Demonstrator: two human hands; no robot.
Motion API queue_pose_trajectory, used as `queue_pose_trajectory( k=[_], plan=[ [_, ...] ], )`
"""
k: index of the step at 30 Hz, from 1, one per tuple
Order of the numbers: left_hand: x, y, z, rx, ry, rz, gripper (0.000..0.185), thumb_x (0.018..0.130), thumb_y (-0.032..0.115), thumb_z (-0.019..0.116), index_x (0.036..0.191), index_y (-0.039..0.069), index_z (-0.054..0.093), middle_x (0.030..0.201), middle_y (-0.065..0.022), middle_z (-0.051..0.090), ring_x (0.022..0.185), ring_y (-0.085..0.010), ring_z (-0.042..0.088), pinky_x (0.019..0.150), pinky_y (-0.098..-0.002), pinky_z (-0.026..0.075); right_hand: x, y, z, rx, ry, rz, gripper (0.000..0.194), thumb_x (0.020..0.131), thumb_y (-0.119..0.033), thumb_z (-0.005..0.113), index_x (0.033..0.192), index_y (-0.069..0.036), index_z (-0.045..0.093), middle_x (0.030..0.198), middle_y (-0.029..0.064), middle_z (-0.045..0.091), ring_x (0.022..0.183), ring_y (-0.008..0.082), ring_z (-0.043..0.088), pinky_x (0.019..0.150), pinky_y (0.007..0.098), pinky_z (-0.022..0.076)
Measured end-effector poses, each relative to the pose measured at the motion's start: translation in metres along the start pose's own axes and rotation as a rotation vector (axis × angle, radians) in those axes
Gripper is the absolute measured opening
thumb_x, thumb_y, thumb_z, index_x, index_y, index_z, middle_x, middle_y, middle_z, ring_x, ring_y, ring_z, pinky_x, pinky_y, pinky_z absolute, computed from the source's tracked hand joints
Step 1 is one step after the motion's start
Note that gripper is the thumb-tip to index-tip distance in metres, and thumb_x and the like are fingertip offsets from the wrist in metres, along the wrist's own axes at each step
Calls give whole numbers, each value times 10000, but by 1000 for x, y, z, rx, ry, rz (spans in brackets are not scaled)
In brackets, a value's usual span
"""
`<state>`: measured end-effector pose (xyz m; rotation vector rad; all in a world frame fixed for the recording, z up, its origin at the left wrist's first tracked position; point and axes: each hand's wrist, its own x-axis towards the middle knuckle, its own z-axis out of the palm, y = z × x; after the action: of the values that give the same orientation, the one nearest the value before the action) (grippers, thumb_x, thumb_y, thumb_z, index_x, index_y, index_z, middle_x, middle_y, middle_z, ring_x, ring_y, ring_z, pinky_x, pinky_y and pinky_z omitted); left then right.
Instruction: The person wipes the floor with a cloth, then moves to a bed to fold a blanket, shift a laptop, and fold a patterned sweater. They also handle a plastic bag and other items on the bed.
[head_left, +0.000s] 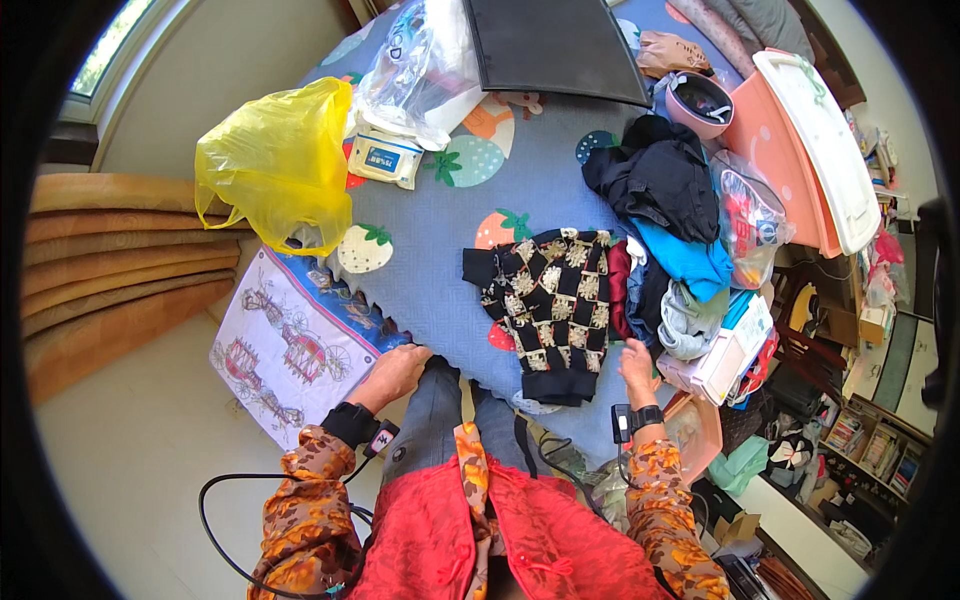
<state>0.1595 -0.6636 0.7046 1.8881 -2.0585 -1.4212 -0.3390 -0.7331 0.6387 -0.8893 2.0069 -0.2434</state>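
A black knit sweater (553, 315) with cream tufted checks lies flat on the bed before me. My left hand (397, 373) is at the bed's near edge, by the corner of a printed cloth (296, 345) with carriage motifs that hangs over the edge. Whether its fingers grip anything is hidden. To the right of the sweater's hem is my right hand (637, 369), its fingertips close to a pile of folded clothes. In that pile are a maroon garment (619, 289), a blue garment (686, 253), a grey garment (691, 322) and a black garment (654, 180).
The bed (427, 285) bears a yellow plastic bag (281, 161), a wipes pack (385, 159), a black panel (555, 52) and a pink helmet (699, 105). A pink storage bin (772, 150) with a white lid stands at right. Cables (206, 517) run from my wrists.
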Motion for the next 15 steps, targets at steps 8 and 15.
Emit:
queue_pose_trajectory(
  k=[8, 15],
  plan=[
    [8, 7, 41, -2, 9, 68, 274, 832, 77, 545, 1089, 37, 630, 1033, -191, 660, 976, -375, 634, 820, -461, 515, -48, -87, 146, -386, -87, -624, 717, 813, -316, 742, 1383, -16, 427, 1337, 252, 517, 1243, 379, 502, 975, 436, 469],
    [11, 9, 56, 4, 32, 75, 259, 856, 92, 525, 1079, 35, 643, 1026, -197, 665, 979, -375, 636, 831, -449, 515, 1, -88, 155, -663, -170, -506, 634, 804, -60, 588, 1409, -59, 400, 1096, 256, 637, 1037, 394, 618, 764, 509, 546]
  ],
)
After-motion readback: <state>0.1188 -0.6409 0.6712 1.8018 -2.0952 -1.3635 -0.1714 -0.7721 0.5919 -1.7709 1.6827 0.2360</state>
